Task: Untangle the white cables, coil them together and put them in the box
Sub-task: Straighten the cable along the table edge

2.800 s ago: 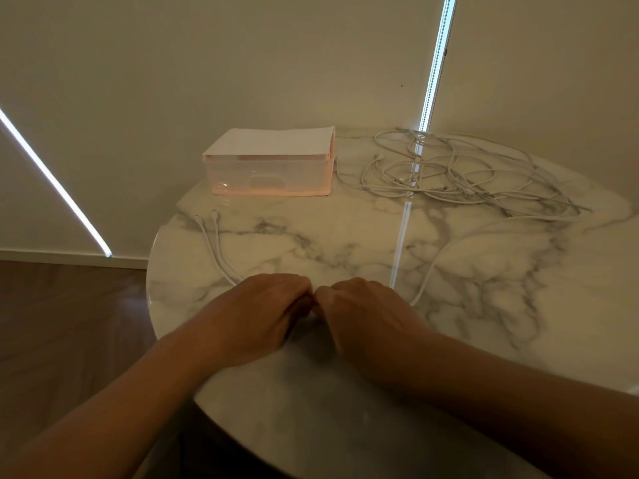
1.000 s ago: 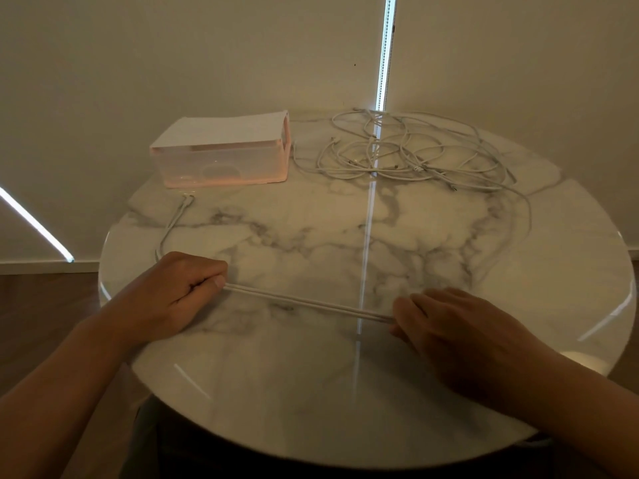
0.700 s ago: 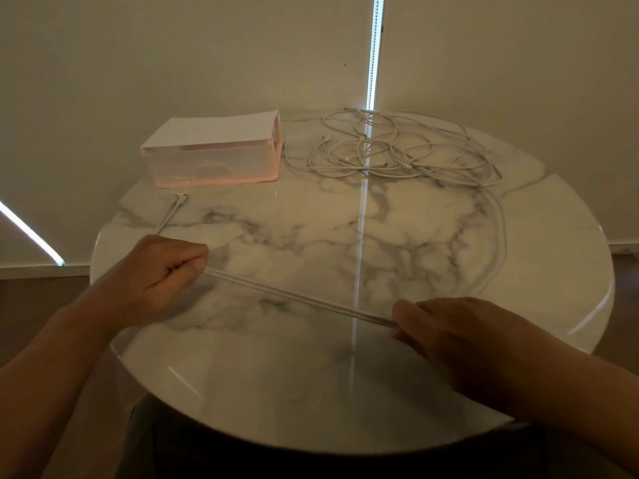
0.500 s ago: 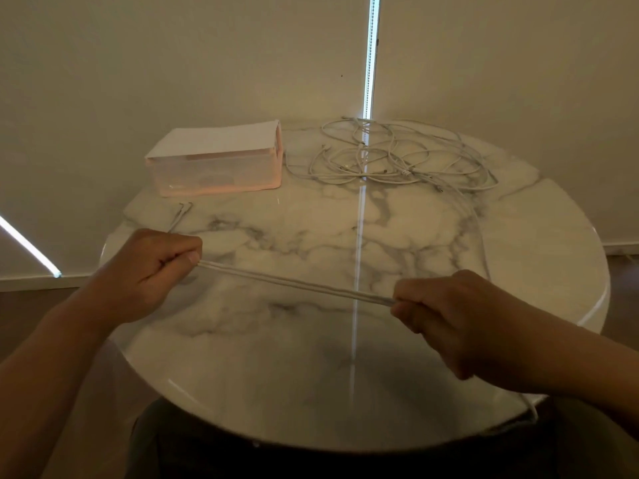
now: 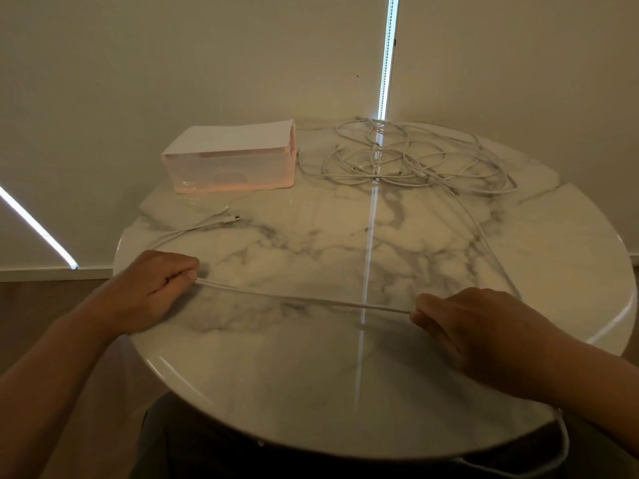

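Note:
A pair of white cables (image 5: 304, 300) runs taut between my two hands above the marble table (image 5: 345, 375). My left hand (image 5: 157, 288) grips them at the left, and their plug ends (image 5: 231, 217) trail past it toward the box. My right hand (image 5: 480, 326) grips them at the right, and the slack hangs off the table's near right edge. A tangled heap of white cables (image 5: 408, 157) lies at the back right. The translucent pink box (image 5: 231, 164), with a white sheet across its top, stands at the back left.
The round table stands against beige walls with bright slits of light. Strands lead from the tangle down the right side toward my right hand. A dark base shows below the front rim, and wooden floor lies to the left.
My hands went from touching at the table's front to wide apart, drawing the paired cables taut. The plug ends slid right along the table below the box.

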Tool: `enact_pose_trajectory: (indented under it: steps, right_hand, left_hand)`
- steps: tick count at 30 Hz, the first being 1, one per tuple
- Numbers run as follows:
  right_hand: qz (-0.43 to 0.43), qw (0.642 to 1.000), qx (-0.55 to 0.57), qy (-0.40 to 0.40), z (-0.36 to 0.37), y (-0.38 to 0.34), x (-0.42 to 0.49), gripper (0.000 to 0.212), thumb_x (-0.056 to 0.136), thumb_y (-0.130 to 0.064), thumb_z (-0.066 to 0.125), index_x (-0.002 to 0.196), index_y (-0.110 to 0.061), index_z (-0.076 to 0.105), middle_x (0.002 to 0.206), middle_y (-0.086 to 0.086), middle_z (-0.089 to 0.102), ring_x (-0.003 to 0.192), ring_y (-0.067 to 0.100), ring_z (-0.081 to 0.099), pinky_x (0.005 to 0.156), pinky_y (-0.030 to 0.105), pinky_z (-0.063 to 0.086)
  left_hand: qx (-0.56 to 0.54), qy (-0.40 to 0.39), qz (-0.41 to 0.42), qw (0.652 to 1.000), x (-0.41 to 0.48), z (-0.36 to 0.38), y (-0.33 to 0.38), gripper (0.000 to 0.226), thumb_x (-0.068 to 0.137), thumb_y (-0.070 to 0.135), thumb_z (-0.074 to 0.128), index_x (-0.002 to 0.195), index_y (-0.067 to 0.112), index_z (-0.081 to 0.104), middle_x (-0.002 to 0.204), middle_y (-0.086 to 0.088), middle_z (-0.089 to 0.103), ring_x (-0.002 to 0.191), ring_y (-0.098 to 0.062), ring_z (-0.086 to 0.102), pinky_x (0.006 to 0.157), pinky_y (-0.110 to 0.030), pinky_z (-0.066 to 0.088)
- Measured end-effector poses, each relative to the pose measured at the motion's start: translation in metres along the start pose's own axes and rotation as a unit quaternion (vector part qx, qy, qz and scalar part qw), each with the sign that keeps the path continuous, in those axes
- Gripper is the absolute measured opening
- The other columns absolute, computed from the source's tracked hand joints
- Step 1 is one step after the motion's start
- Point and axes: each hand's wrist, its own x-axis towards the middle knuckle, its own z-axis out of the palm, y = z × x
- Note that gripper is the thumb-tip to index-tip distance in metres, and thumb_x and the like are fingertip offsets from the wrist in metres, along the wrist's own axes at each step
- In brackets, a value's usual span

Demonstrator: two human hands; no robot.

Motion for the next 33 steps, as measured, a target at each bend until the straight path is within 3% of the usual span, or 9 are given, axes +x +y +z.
enact_pose_trajectory:
  steps: [5, 8, 12, 18, 22, 25, 28, 30, 33]
  right_hand:
    - [-0.009, 0.998, -0.028, -0.056, -0.002, -0.005, 0.0, 0.032, 0.101, -0.05, 0.015, 0.116, -0.033, 0.038, 0.097, -0.009, 0.06, 0.083, 0.009, 0.059, 0.07, 0.022, 0.045]
    - [-0.024, 0.998, -0.045, -0.042, 0.0, -0.007, 0.001, 0.034, 0.102, -0.049, 0.014, 0.117, -0.03, 0.037, 0.1, -0.008, 0.061, 0.081, 0.014, 0.058, 0.065, 0.025, 0.038]
    - [-0.035, 0.997, -0.046, -0.057, 0.0, -0.012, 0.001, 0.033, 0.103, -0.047, 0.014, 0.117, -0.03, 0.037, 0.1, -0.007, 0.059, 0.081, 0.016, 0.06, 0.065, 0.025, 0.043]
    - [-0.053, 0.994, -0.073, -0.063, -0.005, -0.016, 0.003, 0.025, 0.103, -0.046, 0.026, 0.119, -0.03, 0.036, 0.102, -0.006, 0.056, 0.071, 0.017, 0.05, 0.061, 0.027, 0.041]
    - [-0.07, 0.992, -0.092, -0.045, 0.001, -0.015, 0.004, 0.026, 0.104, -0.046, 0.022, 0.111, -0.026, 0.038, 0.078, -0.007, 0.039, 0.053, 0.011, 0.036, 0.049, 0.023, 0.029]
    - [-0.067, 0.992, -0.102, 0.038, -0.003, -0.016, 0.006, 0.031, 0.104, -0.042, 0.022, 0.102, -0.022, 0.045, 0.069, -0.006, 0.039, 0.045, 0.012, 0.026, 0.043, 0.022, 0.017]
    - [-0.079, 0.99, -0.115, 0.012, -0.001, -0.013, 0.008, 0.022, 0.1, -0.041, 0.033, 0.097, -0.023, 0.044, 0.064, -0.006, 0.031, 0.043, 0.01, 0.022, 0.042, 0.021, 0.014]
    - [-0.072, 0.991, -0.116, 0.013, -0.002, -0.014, 0.006, 0.023, 0.095, -0.037, 0.041, 0.08, -0.021, 0.046, 0.052, -0.008, 0.033, 0.036, 0.01, 0.013, 0.04, 0.018, 0.002]
    - [-0.096, 0.988, -0.103, 0.065, 0.003, -0.009, 0.006, 0.028, 0.093, -0.037, 0.031, 0.075, -0.021, 0.045, 0.046, -0.006, 0.041, 0.034, 0.012, 0.014, 0.04, 0.019, 0.0]
  left_hand:
    - [0.035, -0.027, 0.002, 0.999, 0.002, -0.004, 0.006, 0.028, 0.094, 0.037, 0.038, 0.073, 0.023, 0.049, 0.072, 0.01, 0.048, 0.067, -0.011, 0.048, 0.063, -0.033, 0.041]
    - [0.032, -0.005, -0.022, 0.999, 0.006, -0.006, 0.018, 0.031, 0.095, 0.038, 0.038, 0.103, 0.02, 0.062, 0.096, 0.007, 0.059, 0.09, -0.012, 0.056, 0.079, -0.037, 0.045]
    - [0.071, 0.031, -0.012, 0.997, 0.022, 0.009, 0.076, 0.046, 0.095, 0.039, 0.038, 0.133, 0.015, 0.051, 0.127, -0.002, 0.056, 0.116, -0.021, 0.054, 0.099, -0.035, 0.04]
    - [-0.006, -0.076, 0.12, 0.99, 0.042, 0.069, 0.181, 0.038, 0.099, 0.034, 0.039, 0.119, 0.013, 0.062, 0.106, 0.0, 0.059, 0.096, -0.015, 0.055, 0.084, -0.027, 0.047]
    - [0.008, -0.098, 0.115, 0.989, 0.052, 0.074, 0.191, 0.03, 0.097, 0.032, 0.036, 0.095, 0.018, 0.062, 0.091, 0.002, 0.056, 0.08, -0.015, 0.053, 0.068, -0.028, 0.046]
    - [-0.001, -0.12, 0.064, 0.991, 0.053, 0.073, 0.201, 0.012, 0.099, 0.021, 0.043, 0.095, 0.024, 0.054, 0.093, 0.006, 0.057, 0.079, -0.012, 0.054, 0.071, -0.027, 0.044]
    - [-0.011, -0.116, 0.034, 0.993, 0.048, 0.072, 0.205, 0.01, 0.101, 0.025, 0.04, 0.092, 0.028, 0.044, 0.091, 0.009, 0.056, 0.077, -0.012, 0.054, 0.07, -0.029, 0.045]
    - [0.001, -0.099, 0.042, 0.994, 0.046, 0.07, 0.205, 0.016, 0.102, 0.033, 0.034, 0.088, 0.03, 0.041, 0.085, 0.011, 0.053, 0.073, -0.012, 0.053, 0.065, -0.029, 0.041]
    - [0.074, -0.067, 0.112, 0.989, 0.046, 0.069, 0.201, 0.023, 0.1, 0.036, 0.034, 0.081, 0.028, 0.044, 0.07, 0.01, 0.053, 0.056, -0.011, 0.05, 0.053, -0.025, 0.03]
